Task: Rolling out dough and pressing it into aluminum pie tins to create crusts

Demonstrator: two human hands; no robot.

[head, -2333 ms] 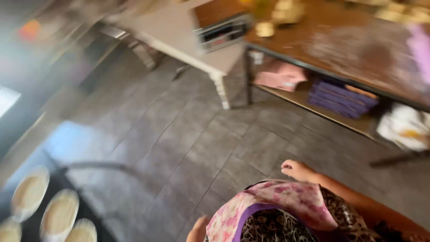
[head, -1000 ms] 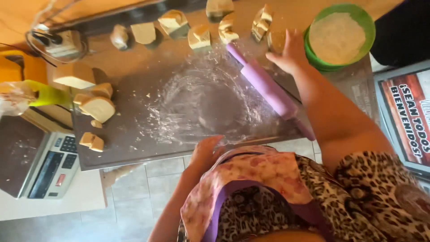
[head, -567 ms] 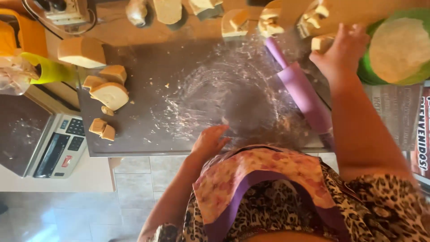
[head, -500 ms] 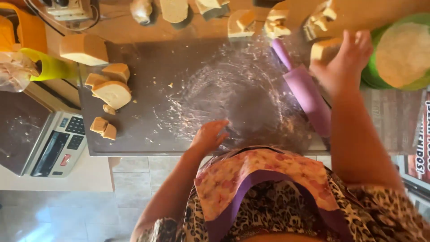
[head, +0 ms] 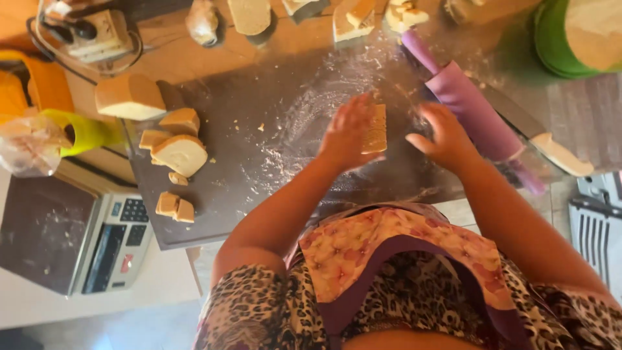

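On the left, pale cut dough chunks [head: 175, 152] lay on the dark floured work board [head: 259, 168], near a grey kitchen scale [head: 113, 243]. In the middle, the left hand [head: 346, 133] held a flat, pale tan rectangular piece of dough [head: 375, 128] upright against its fingers — the piece looked ridged and dusty, and it was lifted above the floury patch. The right hand [head: 447, 136] was just beside it, fingers loosely curled and holding nothing, right in front of the purple rolling pin [head: 473, 110]. A green bowl of flour [head: 576, 35] sat at the far right. Half a second before, the left hand was empty by the board's near edge and the right hand was reaching up by the bowl — now both had come together in the middle.
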